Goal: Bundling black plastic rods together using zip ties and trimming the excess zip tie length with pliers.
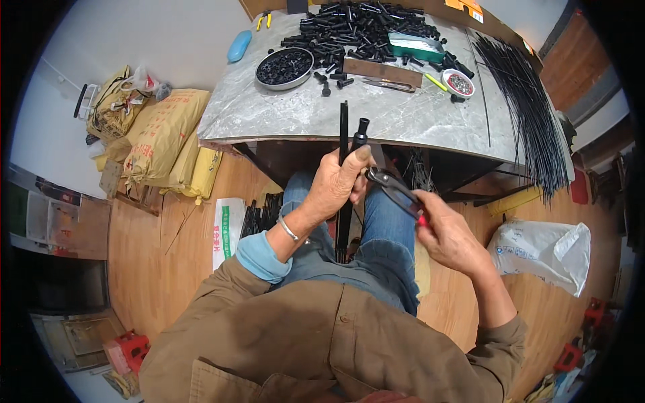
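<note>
My left hand grasps one long, slim black shaft and one short, stepped black cylinder – over my lap, both pointing lengthwise away from me. My right hand clasps one pair of black, red-handled pincers aimed leftward – contact at their tips I can't tell.

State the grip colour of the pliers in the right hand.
The visible grip is red, best seen in the head view.

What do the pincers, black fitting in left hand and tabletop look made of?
Pincers: likely steel, dark with bright glints; bright red grip, mostly covered, maybe plastic.
Black fitting: probably smooth moulded plastic, judging by its soft sheen; coated metal possible.
Tabletop: grey with pale veining, marble-like; stone or laminate, can't tell.
</note>
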Available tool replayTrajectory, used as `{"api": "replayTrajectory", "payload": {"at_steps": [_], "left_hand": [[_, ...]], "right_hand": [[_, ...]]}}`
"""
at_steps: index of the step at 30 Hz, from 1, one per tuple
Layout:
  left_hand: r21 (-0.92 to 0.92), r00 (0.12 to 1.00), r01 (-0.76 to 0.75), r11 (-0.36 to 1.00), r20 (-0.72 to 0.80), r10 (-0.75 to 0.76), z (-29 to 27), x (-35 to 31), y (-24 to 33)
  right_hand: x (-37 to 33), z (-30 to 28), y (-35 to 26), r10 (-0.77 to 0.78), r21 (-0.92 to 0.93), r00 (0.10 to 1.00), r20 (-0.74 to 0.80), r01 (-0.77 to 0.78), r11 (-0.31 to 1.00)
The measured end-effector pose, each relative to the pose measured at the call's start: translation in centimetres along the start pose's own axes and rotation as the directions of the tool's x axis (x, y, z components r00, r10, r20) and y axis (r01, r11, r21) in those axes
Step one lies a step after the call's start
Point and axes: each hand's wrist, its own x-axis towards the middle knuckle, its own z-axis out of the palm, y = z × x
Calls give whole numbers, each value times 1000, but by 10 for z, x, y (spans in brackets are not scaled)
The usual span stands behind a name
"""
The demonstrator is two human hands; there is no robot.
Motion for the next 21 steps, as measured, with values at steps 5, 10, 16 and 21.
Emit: {"api": "replayTrajectory", "payload": {"at_steps": [5,10,16,21], "left_hand": [[-120,997,-61,991,44,67,-5,-4,-7],[-120,995,-85,989,34,90,2,-4,-11],[-81,993,-117,990,15,119,0,-7,-8],[-59,987,-163,985,-19,162,5,-8,-10]], "right_hand": [[-17,3,-3,265,714,748,609,-662,229],[-10,-9,-7,179,555,677,714,-703,445],[-11,-8,1,-96,64,990,-104,103,993],[-42,-3,11,193,691,702,685,-710,132]]}}
